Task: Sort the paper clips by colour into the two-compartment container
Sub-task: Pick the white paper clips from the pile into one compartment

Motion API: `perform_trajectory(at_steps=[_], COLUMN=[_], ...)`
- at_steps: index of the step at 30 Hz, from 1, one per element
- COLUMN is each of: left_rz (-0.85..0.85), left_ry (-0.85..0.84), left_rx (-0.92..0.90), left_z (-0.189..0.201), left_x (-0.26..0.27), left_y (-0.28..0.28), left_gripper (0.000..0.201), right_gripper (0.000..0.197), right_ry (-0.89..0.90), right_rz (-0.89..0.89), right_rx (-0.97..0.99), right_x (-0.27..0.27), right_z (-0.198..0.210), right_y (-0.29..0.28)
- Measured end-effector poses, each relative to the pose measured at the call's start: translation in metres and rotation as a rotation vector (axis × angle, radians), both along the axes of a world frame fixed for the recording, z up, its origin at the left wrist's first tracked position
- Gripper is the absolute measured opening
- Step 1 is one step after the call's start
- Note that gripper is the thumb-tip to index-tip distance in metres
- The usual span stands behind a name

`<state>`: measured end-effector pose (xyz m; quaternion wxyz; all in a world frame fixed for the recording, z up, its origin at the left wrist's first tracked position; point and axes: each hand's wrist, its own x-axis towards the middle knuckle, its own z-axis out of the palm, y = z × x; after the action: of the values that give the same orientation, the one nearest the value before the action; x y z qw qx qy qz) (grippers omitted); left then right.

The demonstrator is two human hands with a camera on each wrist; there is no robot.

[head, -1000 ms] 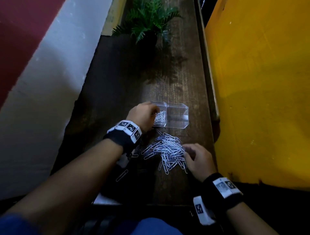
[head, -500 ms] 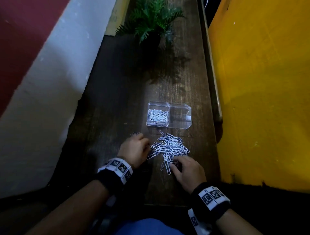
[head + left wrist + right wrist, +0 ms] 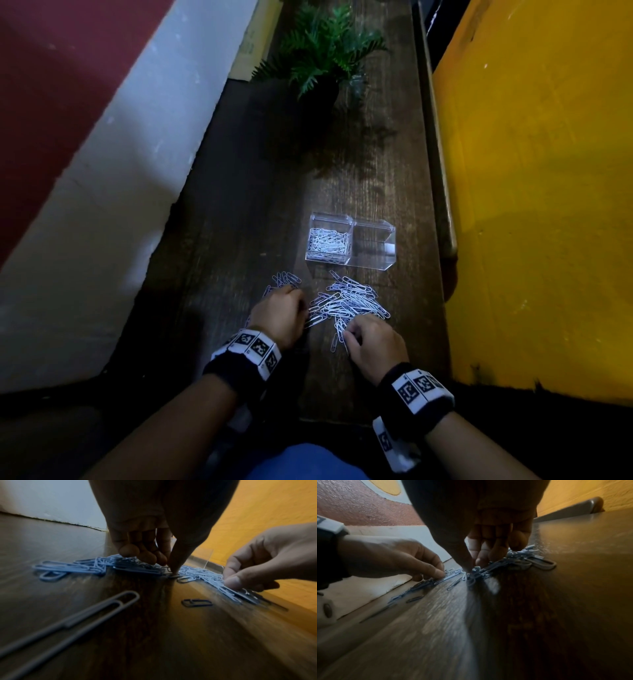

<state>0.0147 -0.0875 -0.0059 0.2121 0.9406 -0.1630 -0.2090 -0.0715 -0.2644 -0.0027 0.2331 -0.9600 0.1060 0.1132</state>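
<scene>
A clear two-compartment container (image 3: 387, 265) stands on the wooden table; its left compartment holds white paper clips (image 3: 329, 241) and the right one looks empty. In front of it lies a mixed pile of white and pale blue clips (image 3: 352, 299), with a smaller blue cluster (image 3: 286, 279) to its left. My left hand (image 3: 305, 310) is at the pile's left edge, thumb and forefinger closed on a clip (image 3: 173, 575). My right hand (image 3: 347, 334) is at the pile's near end, pinching a clip (image 3: 471, 573) between thumb and fingers.
A potted fern (image 3: 325, 51) stands at the far end of the narrow table (image 3: 260, 192). A yellow wall (image 3: 534, 205) runs along the right, a white and red wall (image 3: 102, 171) along the left. Loose clips (image 3: 68, 623) lie near my left wrist.
My left hand has come back from the container's left compartment to the left edge of the pile. My right hand has shifted slightly to the pile's near end.
</scene>
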Motion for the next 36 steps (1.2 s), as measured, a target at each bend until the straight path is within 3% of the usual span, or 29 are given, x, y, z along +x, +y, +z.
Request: perform_trajectory(at_steps=[4, 10, 14, 17, 24, 36], left_rz=[0.061, 0.264, 0.274, 0.276, -0.046, -0.295], left_ry=[-0.017, -0.012, -0.082, -0.114, -0.206, -0.225], left_rx=[-0.168, -0.408, -0.413, -0.378, -0.125, -0.005], left_z=[0.003, 0.004, 0.002, -0.003, -0.001, -0.002], left_x=[-0.003, -0.014, -0.021, -0.023, -0.023, -0.025], left_y=[0.008, 0.029, 0.053, 0.067, 0.061, 0.063], left_gripper=[0.003, 0.029, 0.028, 0.032, 0.018, 0.012], right_gripper=[0.013, 0.013, 0.027, 0.025, 0.008, 0.008], right_ry=[-0.002, -0.072, 0.006, 0.023, 0.058, 0.011], right_rz=[-0.028, -0.247, -0.318, -0.287, -0.232, -0.234], right_rx=[0.136, 0.435, 0.604, 0.546, 0.594, 0.56], right_x=[-0.002, -0.003, -0.003, -0.002, -0.008, -0.011], right_z=[-0.001, 0.0, 0.002, 0.001, 0.011, 0.013], right_y=[-0.003, -0.007, -0.01, -0.012, -0.002, 0.003])
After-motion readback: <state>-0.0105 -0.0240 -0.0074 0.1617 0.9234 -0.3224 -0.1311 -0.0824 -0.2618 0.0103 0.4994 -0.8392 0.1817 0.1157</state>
